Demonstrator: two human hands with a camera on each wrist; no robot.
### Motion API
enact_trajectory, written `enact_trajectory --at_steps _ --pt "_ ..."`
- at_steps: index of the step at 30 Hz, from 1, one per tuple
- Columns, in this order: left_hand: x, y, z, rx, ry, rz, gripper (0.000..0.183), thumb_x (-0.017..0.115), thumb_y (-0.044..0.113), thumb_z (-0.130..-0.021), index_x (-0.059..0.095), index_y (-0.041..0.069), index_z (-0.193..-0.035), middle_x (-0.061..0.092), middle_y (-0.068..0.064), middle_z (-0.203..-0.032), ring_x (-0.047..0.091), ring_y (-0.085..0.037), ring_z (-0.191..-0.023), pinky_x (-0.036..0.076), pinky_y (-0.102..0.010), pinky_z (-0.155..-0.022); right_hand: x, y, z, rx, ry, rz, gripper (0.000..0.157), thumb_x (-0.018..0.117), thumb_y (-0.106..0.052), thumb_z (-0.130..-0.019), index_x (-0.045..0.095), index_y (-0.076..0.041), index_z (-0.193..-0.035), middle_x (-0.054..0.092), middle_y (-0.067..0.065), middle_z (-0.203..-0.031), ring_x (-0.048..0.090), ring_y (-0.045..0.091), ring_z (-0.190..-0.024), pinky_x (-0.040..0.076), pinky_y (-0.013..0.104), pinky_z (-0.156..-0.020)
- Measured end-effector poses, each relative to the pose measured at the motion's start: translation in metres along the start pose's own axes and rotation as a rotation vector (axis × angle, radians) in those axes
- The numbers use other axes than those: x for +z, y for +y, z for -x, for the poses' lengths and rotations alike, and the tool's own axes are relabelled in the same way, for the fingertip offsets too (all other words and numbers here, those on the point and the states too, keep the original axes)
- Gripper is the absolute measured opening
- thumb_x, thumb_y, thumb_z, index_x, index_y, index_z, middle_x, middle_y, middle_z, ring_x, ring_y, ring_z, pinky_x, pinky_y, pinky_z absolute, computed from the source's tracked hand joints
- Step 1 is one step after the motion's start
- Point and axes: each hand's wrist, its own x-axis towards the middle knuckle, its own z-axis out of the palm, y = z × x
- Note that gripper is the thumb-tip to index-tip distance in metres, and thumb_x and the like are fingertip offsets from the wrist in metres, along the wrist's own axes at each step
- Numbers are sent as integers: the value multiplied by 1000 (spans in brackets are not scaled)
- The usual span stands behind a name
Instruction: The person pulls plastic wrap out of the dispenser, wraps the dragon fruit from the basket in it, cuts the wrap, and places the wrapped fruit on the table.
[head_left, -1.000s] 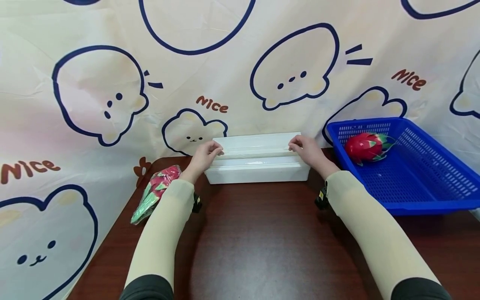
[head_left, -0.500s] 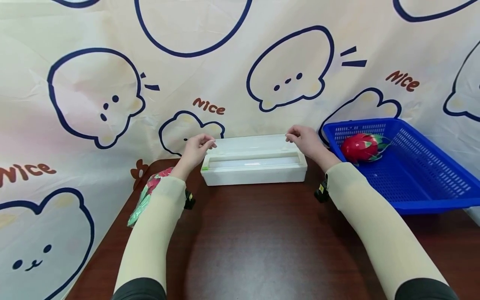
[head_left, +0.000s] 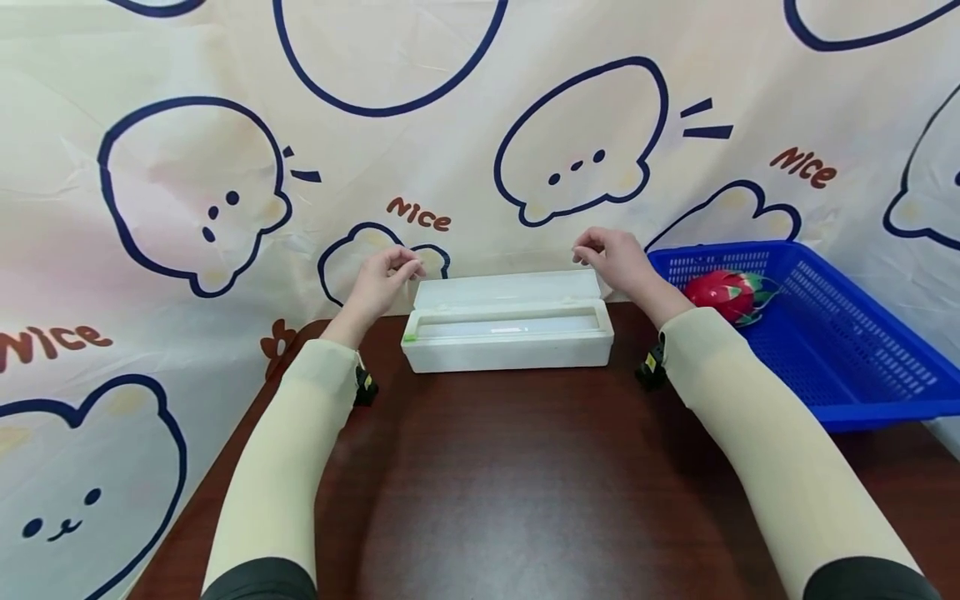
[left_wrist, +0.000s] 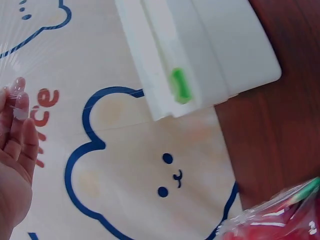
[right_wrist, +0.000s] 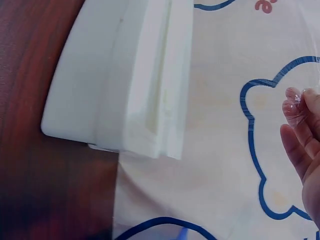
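Furthest to the left of the white box [head_left: 510,354], a red and green bundle [left_wrist: 285,220] lies in clear wrapping, showing at the left wrist though the arm hides it from the head. Off the box's left end, raised and apart from it, the left hand [head_left: 381,282] has thumb and fingertips together on a piece of clear film [left_wrist: 15,55], with hardly a gap between them. The film seems to be one sheet running past the box, whose lid [head_left: 510,290] stands tipped back; whether it joins the box I can't tell. Off the box's right end, the right hand [head_left: 613,260] pinches film in the same way. To do this well, I'd say, hold both hands level and part them evenly, keeping the sheet taut so it doesn't cling to itself or snag on the box. Right of the box, a blue basket [head_left: 885,412] holds a red dragon fruit [head_left: 718,293]. Under the box is a dark, glossy table [head_left: 510,483], and behind it hangs a pale cloth [head_left: 465,158] printed with blue-outlined bears
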Motion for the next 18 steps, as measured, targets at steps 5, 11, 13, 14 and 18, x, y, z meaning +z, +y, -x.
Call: enact_trajectory --at_steps 5,11,13,14,18 --pt "-8 9 -2 38 6 -13 20 56 19 -100 64 1 -106 71 -12 -99 61 -26 -94 45 -41 -88 -9 -8 -3 -15 10 16 16 54 -14 -101 64 -2 -105 67 17 -100 60 28 -94 46 45 -88" --pt "-18 24 -2 90 41 -5 17 56 16 -100 65 2 -103 71 -12 -96 59 -20 -90 43 -30 -74 -19 -17 -7 -53 33 38 17 54 -15 -101 64 -2 -104 68 16 -100 61 29 -94 47 44 -85" --pt "-20 29 -2 104 62 -13 16 57 15 -99 66 2 -101 71 -12 -94 59 -20 -89 42 -30 -75 -22 -20 -8 -58 41 45 18 54 -16 -101 64 -2 -105 68 16 -100 61 29 -94 46 43 -83" --pt "-22 31 -2 106 69 -19 17 58 16 -99 66 1 -101 71 -13 -94 58 -20 -90 42 -31 -76 -24 -21 -8 -59 46 48 19 54 -17 -101 64 -2 -106 68 16 -101 61 29 -94 46 43 -83" --pt "-26 38 -5 101 77 -45 19 59 20 -99 66 3 -102 71 -13 -96 58 -20 -96 40 -35 -83 -30 -26 -8 -75 64 56 20 54 -17 -101 63 -1 -107 68 17 -101 60 29 -95 45 42 -82"
